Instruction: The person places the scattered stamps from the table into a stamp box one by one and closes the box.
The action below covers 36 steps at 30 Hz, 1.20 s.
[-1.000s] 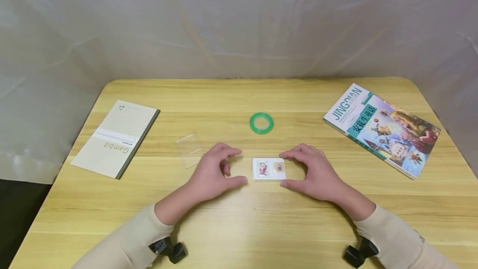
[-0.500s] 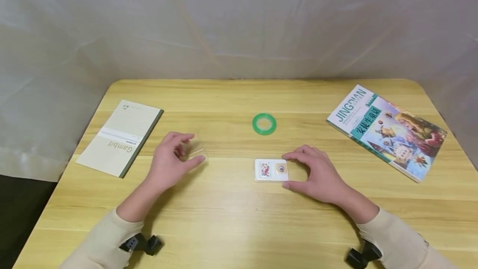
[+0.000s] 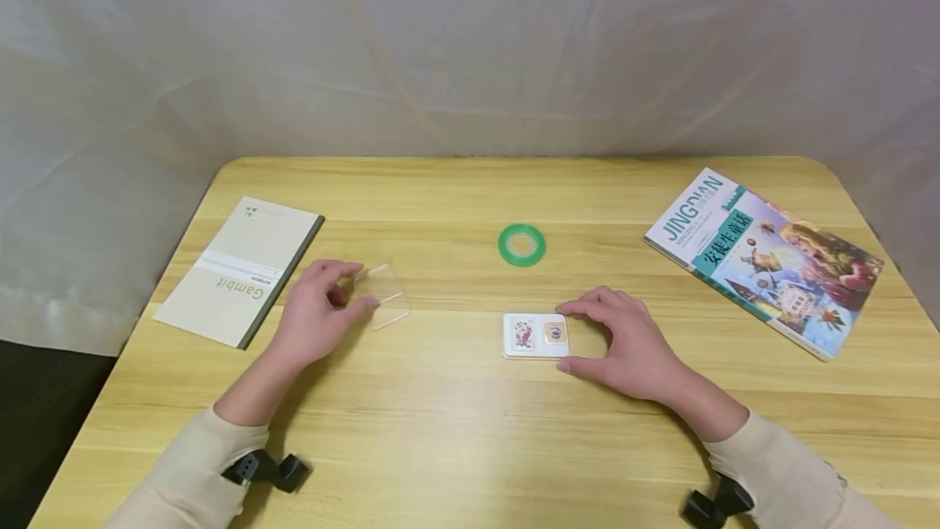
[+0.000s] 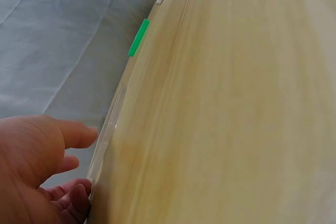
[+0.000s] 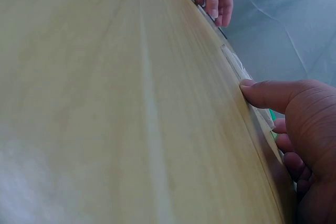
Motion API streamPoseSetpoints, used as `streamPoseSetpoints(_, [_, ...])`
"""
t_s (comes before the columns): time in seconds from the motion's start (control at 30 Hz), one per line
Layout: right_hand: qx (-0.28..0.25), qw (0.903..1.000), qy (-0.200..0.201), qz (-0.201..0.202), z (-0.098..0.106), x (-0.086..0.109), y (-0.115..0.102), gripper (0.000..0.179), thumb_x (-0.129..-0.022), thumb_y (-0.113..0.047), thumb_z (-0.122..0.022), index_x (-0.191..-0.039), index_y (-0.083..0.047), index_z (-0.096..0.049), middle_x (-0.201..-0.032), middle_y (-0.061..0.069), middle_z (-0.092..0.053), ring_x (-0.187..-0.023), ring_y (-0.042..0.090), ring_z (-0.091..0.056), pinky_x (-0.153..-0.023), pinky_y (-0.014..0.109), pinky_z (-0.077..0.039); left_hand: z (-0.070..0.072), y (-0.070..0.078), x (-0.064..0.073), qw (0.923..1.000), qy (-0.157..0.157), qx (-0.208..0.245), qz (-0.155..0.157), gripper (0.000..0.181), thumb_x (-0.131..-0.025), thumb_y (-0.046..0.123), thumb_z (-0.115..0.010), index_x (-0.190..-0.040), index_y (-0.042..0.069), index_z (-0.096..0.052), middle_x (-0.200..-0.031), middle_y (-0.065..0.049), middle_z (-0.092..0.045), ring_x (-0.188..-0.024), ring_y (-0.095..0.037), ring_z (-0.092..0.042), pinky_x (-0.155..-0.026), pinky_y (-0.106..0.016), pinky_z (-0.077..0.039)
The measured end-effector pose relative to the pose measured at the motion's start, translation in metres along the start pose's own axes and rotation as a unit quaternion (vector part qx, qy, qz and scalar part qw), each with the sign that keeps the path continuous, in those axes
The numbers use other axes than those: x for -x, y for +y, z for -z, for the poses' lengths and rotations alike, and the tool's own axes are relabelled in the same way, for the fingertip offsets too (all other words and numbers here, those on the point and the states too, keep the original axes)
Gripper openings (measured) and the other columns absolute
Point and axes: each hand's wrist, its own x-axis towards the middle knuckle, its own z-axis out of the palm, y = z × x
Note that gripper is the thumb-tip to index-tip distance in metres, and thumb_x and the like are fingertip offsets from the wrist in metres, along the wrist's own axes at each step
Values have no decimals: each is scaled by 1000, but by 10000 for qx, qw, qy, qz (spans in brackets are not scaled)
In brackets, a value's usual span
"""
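A small flat case (image 3: 534, 336) with a white face and two little pictures lies on the table. My right hand (image 3: 639, 345) holds its right end, thumb at the near edge and index finger at the far edge. In the right wrist view the thumb of my right hand (image 5: 310, 124) is against the case (image 5: 239, 66). A clear plastic cover (image 3: 391, 300) lies flat at the left. My left hand (image 3: 316, 317) is at its left end, thumb and fingers spread apart around it. In the left wrist view the left hand (image 4: 42, 166) is beside the cover (image 4: 113, 116).
A green tape roll (image 3: 522, 245) lies behind the case. The beige notebook (image 3: 238, 272) is at the left, beyond the left hand. At the right is a colourful storybook (image 3: 767, 260). A grey curtain (image 3: 470, 47) hangs behind the wooden table (image 3: 455, 431).
My left hand has moved left, from beside the case to the clear cover and then to its left end. My right hand has stayed at the case.
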Motion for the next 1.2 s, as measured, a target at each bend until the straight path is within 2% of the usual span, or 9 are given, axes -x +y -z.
streamPoseSetpoints(0.5, [40,10000,58,-4,2,0,1,62,-68,-43,-92,-122,-22,-70,-109,-10,-58,-105,17,-51,-91,45,-33,-7,5,-4,9993,-119,-320,-144,38,-85,13,-81,-117,-3,-69,-88,-11,-57,-72,-22,-52,-64,-37,-44])
streamPoseSetpoints(0.7, [32,10000,49,-13,2,0,1,62,-68,-42,-92,-122,-22,-70,-109,-10,-58,-106,18,-51,-90,45,-33,-9,10,-2,9985,-262,-474,-52,38,-88,19,-78,-118,-3,-68,-85,-7,-58,-73,-21,-53,-66,-38,-46])
streamPoseSetpoints(0.83, [13,10000,31,-31,2,0,1,62,-68,-42,-92,-122,-22,-69,-109,-10,-58,-105,18,-51,-90,45,-33,-9,13,0,9977,-360,-567,-19,39,-90,21,-75,-120,-2,-66,-76,-1,-59,-65,-17,-52,-64,-37,-45])
streamPoseSetpoints(0.93, [5,10000,16,-39,2,0,1,62,-68,-43,-92,-122,-22,-69,-108,-10,-58,-104,17,-51,-89,44,-33,-7,11,-2,9978,-449,-481,-25,46,-88,23,-77,-125,-1,-64,-74,1,-58,-63,-16,-52,-63,-36,-46])
streamPoseSetpoints(1.03, [-7,10000,14,-43,1,0,1,62,-69,-43,-92,-122,-23,-69,-108,-10,-58,-103,16,-50,-90,44,-33,-4,8,-4,9968,-639,-450,-181,63,-81,27,-85,-131,-1,-60,-84,-3,-59,-69,-17,-52,-64,-35,-47])
streamPoseSetpoints(1.2, [-76,10000,-2,-40,0,1,0,61,-69,-44,-91,-122,-23,-70,-109,-10,-58,-104,17,-50,-90,44,-32,6,4,-7,9894,-1243,-624,-412,92,-68,39,-93,-142,2,-52,-106,-6,-53,-77,-19,-50,-65,-35,-46])
